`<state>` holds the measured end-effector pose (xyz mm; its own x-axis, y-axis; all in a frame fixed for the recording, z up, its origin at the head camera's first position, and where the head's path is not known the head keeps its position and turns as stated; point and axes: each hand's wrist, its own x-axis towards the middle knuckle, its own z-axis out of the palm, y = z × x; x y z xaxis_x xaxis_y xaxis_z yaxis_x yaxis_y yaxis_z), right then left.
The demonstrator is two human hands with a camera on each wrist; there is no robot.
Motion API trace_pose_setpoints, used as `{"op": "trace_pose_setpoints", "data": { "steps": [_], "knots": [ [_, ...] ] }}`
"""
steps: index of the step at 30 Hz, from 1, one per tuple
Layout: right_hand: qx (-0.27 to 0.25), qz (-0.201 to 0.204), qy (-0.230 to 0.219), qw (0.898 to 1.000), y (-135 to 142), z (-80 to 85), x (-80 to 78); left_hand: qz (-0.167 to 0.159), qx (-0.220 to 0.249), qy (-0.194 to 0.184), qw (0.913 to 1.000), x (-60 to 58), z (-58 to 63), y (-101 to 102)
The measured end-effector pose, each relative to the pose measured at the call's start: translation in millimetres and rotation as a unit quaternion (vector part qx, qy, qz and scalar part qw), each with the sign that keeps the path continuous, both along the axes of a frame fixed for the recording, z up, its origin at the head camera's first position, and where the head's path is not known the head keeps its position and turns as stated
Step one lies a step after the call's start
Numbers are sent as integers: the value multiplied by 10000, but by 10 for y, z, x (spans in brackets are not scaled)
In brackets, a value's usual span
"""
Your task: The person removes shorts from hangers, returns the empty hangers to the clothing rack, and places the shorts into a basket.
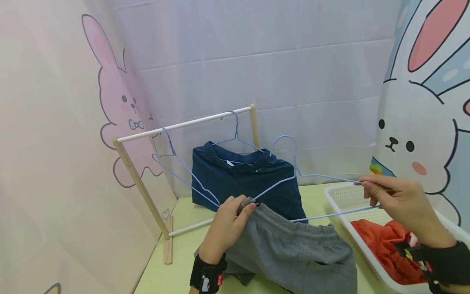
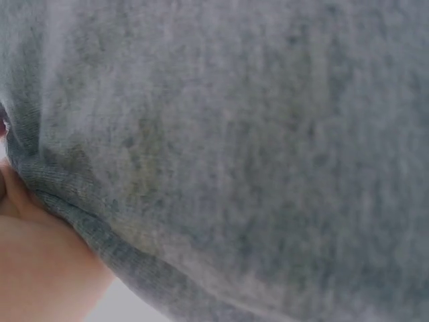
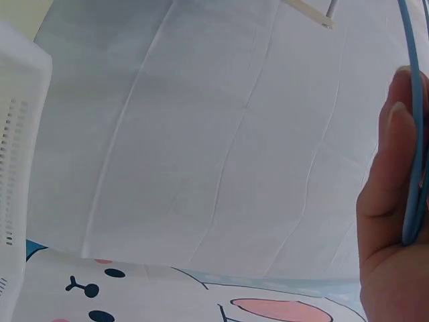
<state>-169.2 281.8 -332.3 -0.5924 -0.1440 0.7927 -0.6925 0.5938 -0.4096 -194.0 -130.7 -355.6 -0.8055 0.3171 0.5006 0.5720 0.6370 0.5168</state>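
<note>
Grey shorts [image 1: 293, 253] with an elastic waistband hang over the table's front part. My left hand [image 1: 229, 220] pinches one end of their waistband; in the left wrist view the grey cloth [image 2: 234, 154] fills most of the picture. A light blue wire hanger [image 1: 323, 176] lies across the waistband, its hook pointing up. Its left arm runs down to the waistband beside my left fingers, where the tip is hidden. Out to the right, my right hand [image 1: 400, 202] grips the hanger's other end, and the wire [image 3: 413, 134] passes along the fingers in the right wrist view.
Behind stands a rack with a white rail [image 1: 187, 123] and wooden posts. Dark blue shorts [image 1: 242, 179] hang there on one hanger; another blue hanger [image 1: 183, 163] hangs bare on the left. At right, a white basket [image 1: 335, 204] holds orange-red cloth [image 1: 389, 249].
</note>
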Motion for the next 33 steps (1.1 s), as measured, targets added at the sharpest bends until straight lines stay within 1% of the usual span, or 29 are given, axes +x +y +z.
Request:
{"op": "trace_pose_setpoints", "data": {
  "steps": [2,3,8,10,13,15,18,20,22,26,27,29,33],
  "knots": [
    [-8,-141,69,9999,60,34,30,-54,47,-24,10000,-1,-6,5],
    [-50,-243,36,9997,86,50,50,-79,66,-31,9999,-1,-7,9],
    [39,-822,206,9964,200,124,142,-250,64,-151,9996,1,-15,34],
    [99,-969,336,9947,232,151,161,-339,38,-211,9992,-2,-22,41],
    [-173,-1093,402,9930,286,184,170,-416,23,-262,9988,-17,-37,44],
    [-404,-1151,432,9916,331,194,173,-413,48,-289,9987,-25,-52,37],
    [-711,-1197,300,9898,412,205,191,-416,111,-345,9985,-35,-71,20],
    [-685,-1207,263,9900,473,214,206,-421,127,-395,9983,-36,-80,13],
    [-563,-1311,316,9893,535,237,229,-419,75,-389,9983,-40,-88,10],
    [-362,-1427,680,9868,611,299,243,-310,-82,-301,9990,-41,-90,19],
    [-336,-1495,725,9855,610,318,245,-269,-125,-266,9992,-41,-88,25],
    [-424,-1478,720,9855,582,353,243,-177,-195,-220,9994,-39,-82,42],
    [-590,-1454,566,9860,453,429,250,-52,-356,-190,9992,-47,-67,100]
  ]
}}
